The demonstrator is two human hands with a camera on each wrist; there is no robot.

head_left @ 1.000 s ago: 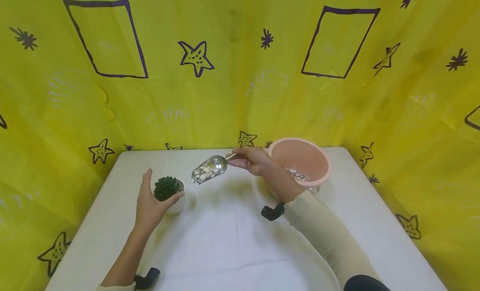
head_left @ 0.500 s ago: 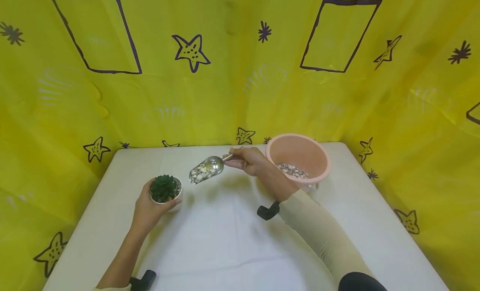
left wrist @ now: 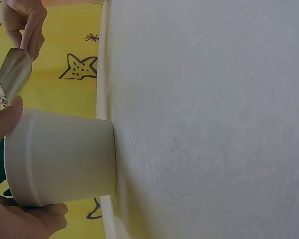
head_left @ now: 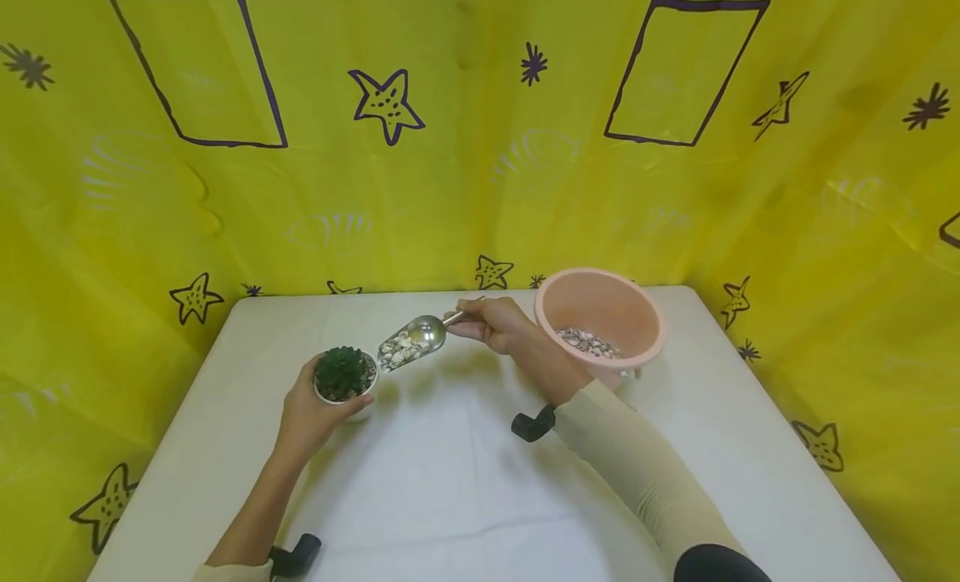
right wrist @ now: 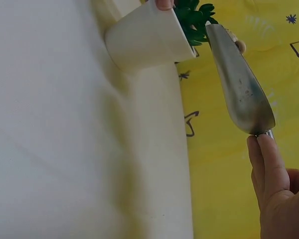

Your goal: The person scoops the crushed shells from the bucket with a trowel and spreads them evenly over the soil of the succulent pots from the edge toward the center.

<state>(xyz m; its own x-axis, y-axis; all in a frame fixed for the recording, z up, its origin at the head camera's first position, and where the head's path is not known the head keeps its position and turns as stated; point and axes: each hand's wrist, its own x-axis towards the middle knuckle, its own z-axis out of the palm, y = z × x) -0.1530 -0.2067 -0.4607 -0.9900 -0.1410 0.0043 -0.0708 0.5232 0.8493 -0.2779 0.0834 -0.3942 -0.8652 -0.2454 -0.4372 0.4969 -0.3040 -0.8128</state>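
My left hand point(head_left: 309, 413) grips a white flowerpot point(left wrist: 70, 157) near its rim, thumb on one side and fingers on the other. A green succulent point(head_left: 341, 372) grows from the pot, with small pebbles around it. Whether the pot's base touches the table is hard to tell. By its handle, my right hand point(head_left: 501, 325) holds a metal scoop point(right wrist: 239, 84) loaded with pale pebbles or shells point(head_left: 402, 348). The scoop's lip hangs close beside the pot's right rim, above the table. In the right wrist view the scoop's underside shows, its lip near the leaves.
A pink basin point(head_left: 600, 294) stands at the back right of the white-covered table point(head_left: 465, 474), with more pebbles or shells point(head_left: 587, 342) inside. Behind the table hangs a yellow curtain point(head_left: 450, 190) with dark star drawings.
My left hand has closed around the pot, after standing spread beside it, and has shifted it slightly right towards the scoop. The loaded scoop has stayed nearly still.
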